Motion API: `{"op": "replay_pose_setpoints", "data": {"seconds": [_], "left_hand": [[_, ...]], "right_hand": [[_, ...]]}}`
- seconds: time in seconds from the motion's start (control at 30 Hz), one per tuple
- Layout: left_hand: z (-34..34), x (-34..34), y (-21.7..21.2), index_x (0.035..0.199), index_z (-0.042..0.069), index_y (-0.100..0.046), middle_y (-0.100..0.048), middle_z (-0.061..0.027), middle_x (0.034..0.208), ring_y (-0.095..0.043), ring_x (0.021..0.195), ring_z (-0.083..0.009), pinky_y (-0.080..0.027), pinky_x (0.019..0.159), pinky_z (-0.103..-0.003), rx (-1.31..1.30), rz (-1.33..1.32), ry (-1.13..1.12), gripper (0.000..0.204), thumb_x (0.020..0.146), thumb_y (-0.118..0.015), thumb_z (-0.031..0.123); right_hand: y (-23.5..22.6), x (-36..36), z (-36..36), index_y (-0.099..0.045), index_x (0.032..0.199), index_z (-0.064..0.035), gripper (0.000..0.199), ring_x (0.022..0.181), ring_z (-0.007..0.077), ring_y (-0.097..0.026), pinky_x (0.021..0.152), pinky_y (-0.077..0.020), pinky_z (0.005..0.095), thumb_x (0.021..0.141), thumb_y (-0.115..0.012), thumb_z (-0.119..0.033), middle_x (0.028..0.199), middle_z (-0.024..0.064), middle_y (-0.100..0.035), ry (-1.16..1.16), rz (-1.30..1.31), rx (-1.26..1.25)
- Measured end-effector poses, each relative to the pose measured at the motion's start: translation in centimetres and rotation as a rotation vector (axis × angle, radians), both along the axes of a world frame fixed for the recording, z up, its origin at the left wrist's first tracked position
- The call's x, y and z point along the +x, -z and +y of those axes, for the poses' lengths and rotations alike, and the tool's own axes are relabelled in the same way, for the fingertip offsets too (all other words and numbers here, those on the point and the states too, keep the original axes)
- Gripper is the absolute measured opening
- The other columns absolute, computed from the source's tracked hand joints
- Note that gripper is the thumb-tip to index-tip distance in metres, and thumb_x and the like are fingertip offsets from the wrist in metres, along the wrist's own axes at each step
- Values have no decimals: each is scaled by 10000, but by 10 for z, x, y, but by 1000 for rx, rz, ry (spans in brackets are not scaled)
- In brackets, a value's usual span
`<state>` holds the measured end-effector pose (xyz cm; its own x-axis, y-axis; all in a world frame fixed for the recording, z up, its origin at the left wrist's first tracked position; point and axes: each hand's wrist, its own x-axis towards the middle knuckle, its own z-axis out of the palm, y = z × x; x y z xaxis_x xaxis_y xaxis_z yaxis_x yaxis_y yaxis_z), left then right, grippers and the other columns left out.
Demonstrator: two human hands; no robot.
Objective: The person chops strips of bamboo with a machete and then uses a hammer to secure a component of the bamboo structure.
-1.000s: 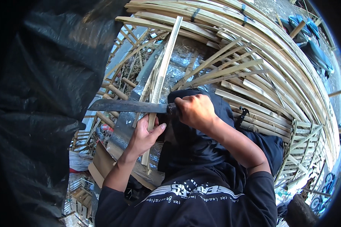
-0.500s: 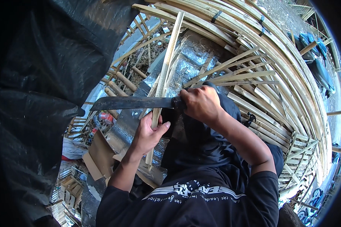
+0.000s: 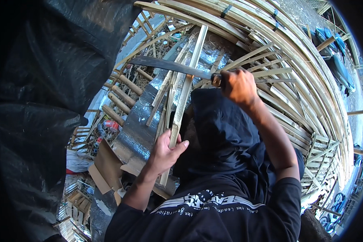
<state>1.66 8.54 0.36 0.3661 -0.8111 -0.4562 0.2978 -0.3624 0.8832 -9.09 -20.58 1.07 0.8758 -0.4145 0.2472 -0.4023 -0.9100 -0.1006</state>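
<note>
My left hand (image 3: 164,153) is closed round the lower part of a long split bamboo strip (image 3: 183,94), which slants up and away from me. In my right hand (image 3: 238,84) I grip the handle of a machete (image 3: 169,66). Its dark, broad blade points left and lies across the upper half of the strip, seemingly against it. Below the blade the strip's surface looks pale, with a rough patch just above my left fingers. Other loose strips (image 3: 161,94) lie behind it on a silvery sheet (image 3: 143,109).
Long bamboo slats (image 3: 298,60), tied in bundles, curve along the far and right side. Several thin strips (image 3: 266,64) fan out beyond my right hand. Bamboo poles (image 3: 123,90) lie at left, near a cardboard box (image 3: 105,165). A black tarp (image 3: 40,105) hangs at far left.
My right hand and the machete have moved away from me and to the right, up along the strip. The strip and my left hand have shifted slightly right and nearer me.
</note>
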Motion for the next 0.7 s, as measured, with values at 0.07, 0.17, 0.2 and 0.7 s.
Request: {"op": "replay_pose_setpoints", "data": {"seconds": [0.07, 0.17, 0.2, 0.7], "left_hand": [[6, -8, 6, 895, 52, -508, -489, 25, 748, -454, 656, -29, -396, 562, -201, 37, -36, 35, 205, 927, -702, 112], [4, -4, 23, 883, 57, -511, -475, 31, 721, -453, 661, -27, -385, 543, -203, 14, -55, 6, 208, 931, -702, 125], [4, -1, 21, 891, 46, -509, -486, 17, 746, -465, 673, -33, -403, 539, -208, -1, -63, 9, 207, 934, -697, 123], [-2, 0, -3, 893, 53, -474, -465, 38, 749, -424, 647, -1, -357, 541, -179, -39, -246, -6, 215, 908, -686, 24]], "right_hand": [[30, -3, -13, -673, 859, -105, 149, 660, 371, -681, 635, -558, 468, 847, -587, -226, 683, 177, -651, 0, -45, -36], [29, 0, 13, -678, 816, -114, 163, 553, 362, -651, 560, -550, 460, 863, -600, -250, 621, 152, -638, -58, -175, 13], [26, 6, 27, -674, 783, -125, 175, 550, 362, -655, 544, -545, 466, 848, -641, -283, 611, 147, -636, -65, -158, 165], [9, 27, 33, -630, 790, -88, 272, 626, 321, -688, 592, -554, 438, 809, -706, -349, 683, 100, -675, -171, -49, 14]]}}
